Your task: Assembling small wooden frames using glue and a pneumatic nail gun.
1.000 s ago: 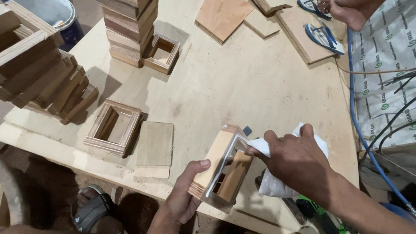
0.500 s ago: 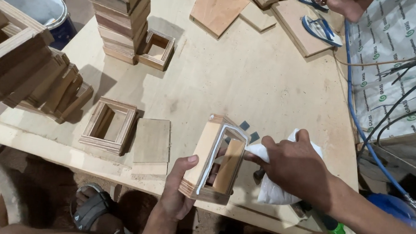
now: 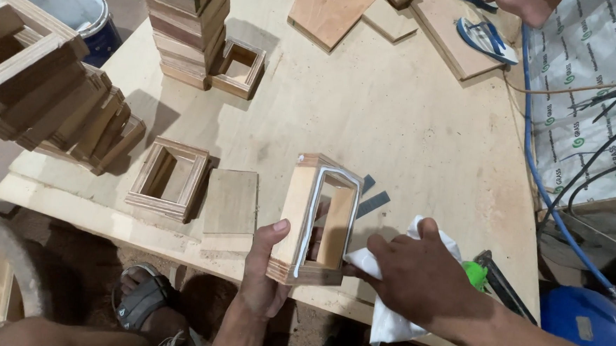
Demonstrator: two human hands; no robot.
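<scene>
My left hand [image 3: 264, 276] has its grip closed on the open wooden frame [image 3: 317, 219], thumb up its left side, standing it tilted at the near edge of the plywood surface [image 3: 395, 121], a white bead of glue along its top rim. My right hand [image 3: 415, 277], just right of the frame, grips a white cloth [image 3: 391, 325] touching its lower corner. Left of the frame lie a flat square panel [image 3: 230, 202] and another empty frame [image 3: 169, 178].

A small woodworking shop is shown: a broad plywood bench [image 3: 408, 136] is covered with stacked wooden box frames [image 3: 52, 103], loose plywood offcuts [image 3: 330, 13] and a half-glued frame [image 3: 319, 219], while a blue air hose [image 3: 533, 164] and black cables [image 3: 605, 132] are run alongside.
</scene>
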